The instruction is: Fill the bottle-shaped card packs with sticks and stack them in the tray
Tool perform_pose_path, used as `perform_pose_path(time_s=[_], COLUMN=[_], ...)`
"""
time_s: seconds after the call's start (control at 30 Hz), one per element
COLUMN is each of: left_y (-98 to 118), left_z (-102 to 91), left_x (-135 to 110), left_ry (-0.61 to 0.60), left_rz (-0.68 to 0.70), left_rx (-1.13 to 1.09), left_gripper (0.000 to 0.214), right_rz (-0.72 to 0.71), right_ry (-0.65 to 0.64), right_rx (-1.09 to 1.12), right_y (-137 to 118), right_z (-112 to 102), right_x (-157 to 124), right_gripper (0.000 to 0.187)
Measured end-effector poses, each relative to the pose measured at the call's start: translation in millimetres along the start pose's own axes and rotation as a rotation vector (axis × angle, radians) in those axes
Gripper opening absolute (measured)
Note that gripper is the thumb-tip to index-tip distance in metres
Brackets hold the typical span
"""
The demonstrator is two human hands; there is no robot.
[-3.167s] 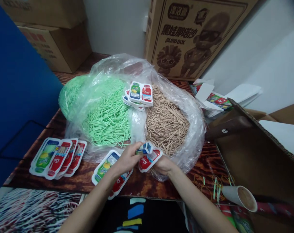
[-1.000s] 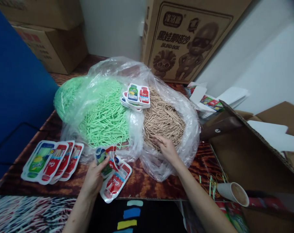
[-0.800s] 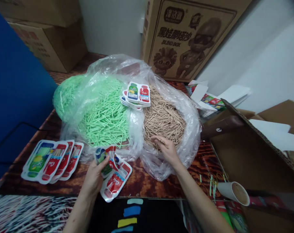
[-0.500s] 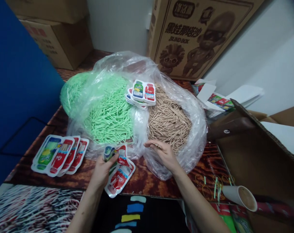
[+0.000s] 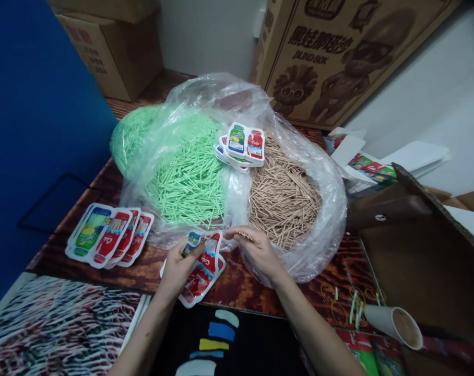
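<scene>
My left hand (image 5: pixel 179 265) is closed on a bottle-shaped packet (image 5: pixel 211 251) with a green half and a red cola half. Beneath it lie more red cola packets (image 5: pixel 198 282) near the table's front edge. My right hand (image 5: pixel 260 255) pinches several short brown sticks (image 5: pixel 245 236), its fingertips close to the held packet's right edge; whether they touch I cannot tell. Just behind that hand, a clear plastic bag holds a heap of brown sticks (image 5: pixel 286 193). Light green sticks (image 5: pixel 190 183) fill the bag to its left.
Overlapping packets (image 5: pixel 107 237) lie at the table's left. A small packet stack (image 5: pixel 245 143) rests between the heaps. On the right are rubber bands, loose green sticks, a tipped paper cup (image 5: pixel 393 325) and an open carton (image 5: pixel 413 250). A large cardboard box (image 5: pixel 339 68) stands behind.
The view has shifted, so the table things sit further right. My hands have come closer together, and the held packet is now beside my right fingertips.
</scene>
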State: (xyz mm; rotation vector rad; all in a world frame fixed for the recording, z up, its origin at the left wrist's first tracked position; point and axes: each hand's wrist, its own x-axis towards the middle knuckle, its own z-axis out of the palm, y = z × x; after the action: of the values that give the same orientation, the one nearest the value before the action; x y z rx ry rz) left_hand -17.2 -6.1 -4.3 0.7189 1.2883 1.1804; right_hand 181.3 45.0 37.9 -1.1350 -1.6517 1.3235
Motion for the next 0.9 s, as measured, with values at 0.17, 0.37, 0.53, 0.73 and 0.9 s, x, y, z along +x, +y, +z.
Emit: perform_pose_path(time_s=[0.17,0.37,0.53,0.73,0.9], left_y=[8,5,2,11,17], left_z=[0.1,-6.1,-4.9,7.2,16.9], left_x=[0,2,4,4,2], left_ry=[-0.006,-0.066,-0.122,-0.164,-0.153], left_rz=[0.077,0.116,0.104,0.109,0.068], left_rx=[0.087,0.186,0.220,0.217,0.184], left_gripper=[0.019,0.019,0.018,0.018,0.020], right_rz=[0.002,-0.018,-0.013,0.090,0.227], right_ry=[-0.025,-0.045,-0.054,0.064,-0.023], right_rx=[-0.014,-0.030,-0.037,0.413,0.999], right_y=[2,2,-2,-16,-23], right_z=[5,5,2,1,3], right_x=[3,9,13,25,41], right_gripper=[0.022,0.021,0.022,0.017,0.010])
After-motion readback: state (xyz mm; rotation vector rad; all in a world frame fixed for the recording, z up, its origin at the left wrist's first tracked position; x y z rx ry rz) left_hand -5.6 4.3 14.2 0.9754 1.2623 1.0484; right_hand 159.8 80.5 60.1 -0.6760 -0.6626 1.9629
